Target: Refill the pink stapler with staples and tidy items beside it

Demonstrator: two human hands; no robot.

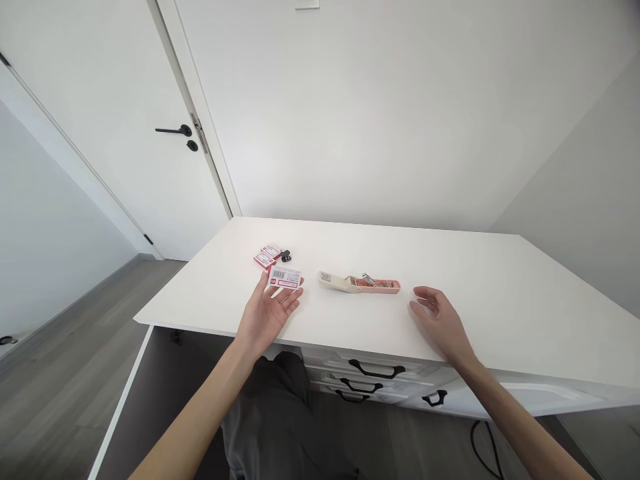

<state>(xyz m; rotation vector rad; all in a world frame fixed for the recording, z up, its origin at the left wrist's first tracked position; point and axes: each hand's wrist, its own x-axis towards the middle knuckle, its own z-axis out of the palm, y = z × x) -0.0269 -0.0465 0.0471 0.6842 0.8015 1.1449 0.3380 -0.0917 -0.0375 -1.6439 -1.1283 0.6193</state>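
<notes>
Biggest thing here is the plain white wall (370,120) at the back, with a white door (115,133) off to the left sporting a black lever handle (173,131). Then there's the white counter (460,260) running across the middle, and below its front edge a stack of drawers (325,360) with black pulls. Dark grey trousers (275,413) show underneath, over a wood-look floor (65,360).

Both hands are up at the counter. The left hand (270,317) is palm up near the front edge, its grip pinching a little white-and-red box (285,277) between thumb and fingers, barcode side showing. The right hand (437,317) is over on the other side, grip loosely spread, fingers curved with a gap to the thumb.

Between them lies a slim cream-and-pink case (359,287), opened out flat: cream part to the left with a printed square code on it, pink tray to the right, its end near the right fingertips but not touching. Just past the held box sit two similar boxes (265,260), side by side. Smallest stuff: a shiny metal piece (369,279) poking up from the tray, and a black clip (286,256) right beside those two boxes.
</notes>
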